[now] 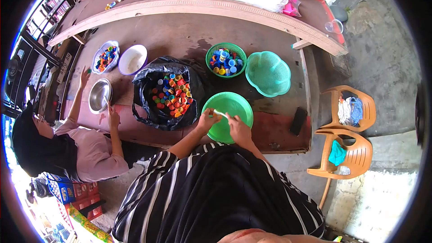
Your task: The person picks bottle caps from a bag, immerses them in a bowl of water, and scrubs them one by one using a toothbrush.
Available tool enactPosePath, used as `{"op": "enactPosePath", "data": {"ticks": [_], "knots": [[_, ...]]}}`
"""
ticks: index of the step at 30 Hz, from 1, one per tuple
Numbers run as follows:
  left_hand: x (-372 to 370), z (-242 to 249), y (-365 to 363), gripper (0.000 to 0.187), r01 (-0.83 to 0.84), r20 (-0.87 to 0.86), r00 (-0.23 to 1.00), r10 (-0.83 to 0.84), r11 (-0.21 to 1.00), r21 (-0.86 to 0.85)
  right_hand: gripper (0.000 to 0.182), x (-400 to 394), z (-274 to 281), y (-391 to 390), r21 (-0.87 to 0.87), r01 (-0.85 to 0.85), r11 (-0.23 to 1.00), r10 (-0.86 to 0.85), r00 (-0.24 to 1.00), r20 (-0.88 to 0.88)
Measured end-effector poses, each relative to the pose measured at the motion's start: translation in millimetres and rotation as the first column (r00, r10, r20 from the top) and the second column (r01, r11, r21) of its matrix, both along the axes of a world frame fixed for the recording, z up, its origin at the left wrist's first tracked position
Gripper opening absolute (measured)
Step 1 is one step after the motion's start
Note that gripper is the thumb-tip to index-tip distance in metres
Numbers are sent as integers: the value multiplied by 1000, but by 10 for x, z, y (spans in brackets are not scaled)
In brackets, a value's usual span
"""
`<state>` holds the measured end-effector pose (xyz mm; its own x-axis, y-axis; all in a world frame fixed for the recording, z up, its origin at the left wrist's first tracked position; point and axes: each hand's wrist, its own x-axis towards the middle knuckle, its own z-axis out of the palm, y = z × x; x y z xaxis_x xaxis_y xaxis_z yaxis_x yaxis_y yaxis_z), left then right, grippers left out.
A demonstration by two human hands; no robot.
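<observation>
Over the bright green basin [240, 103], my left hand [207, 121] pinches a small item too small to name for certain, pale yellowish at its tip. My right hand [239, 129] is closed on a thin white tool [221, 114], whose end meets that item. A black plastic bag [145, 85] full of colourful bottle caps [174, 95] lies open to the left of the basin. Behind the basin stands a green basket [228, 76] holding blue, white and yellow caps.
An aqua basket [268, 74] and a phone [298, 121] are on the right. At left, a co-worker [92, 148] sits by a metal bowl [100, 96], a white bowl [133, 60] and a bowl of caps [105, 57]. Orange chairs [362, 153] stand at far right.
</observation>
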<state>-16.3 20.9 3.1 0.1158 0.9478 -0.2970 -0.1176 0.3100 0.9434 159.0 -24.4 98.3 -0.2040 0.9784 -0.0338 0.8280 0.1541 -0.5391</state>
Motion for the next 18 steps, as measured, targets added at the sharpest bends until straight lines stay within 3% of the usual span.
{"op": "enactPosePath", "data": {"ticks": [3,6,8,9,11,12,15,18], "knots": [[12,22,-36,35,16,109,994,-5,995,-99,43,43,-135,10,-55,40,998,-36,997,61],[13,37,-27,38,14,215,976,28,981,-192,42,131,-334,120,-24,94,995,-86,965,248],[19,40,-12,41,3,265,963,57,975,-221,42,166,-395,109,-114,96,989,-66,968,243],[21,57,20,42,16,209,978,24,982,-187,42,172,-394,125,-155,92,984,-53,969,241],[10,56,26,44,39,91,995,-27,990,-134,42,89,-127,52,-48,93,995,-89,993,75],[5,33,19,44,32,175,985,-6,989,-146,42,53,-35,4,0,98,995,-98,995,-11],[-4,-16,57,42,41,380,924,45,976,-216,41,47,-34,-19,-53,55,997,-55,998,-3],[19,-10,-1,38,97,474,876,87,932,-349,42,136,-350,88,-84,152,985,-138,979,149]]}}
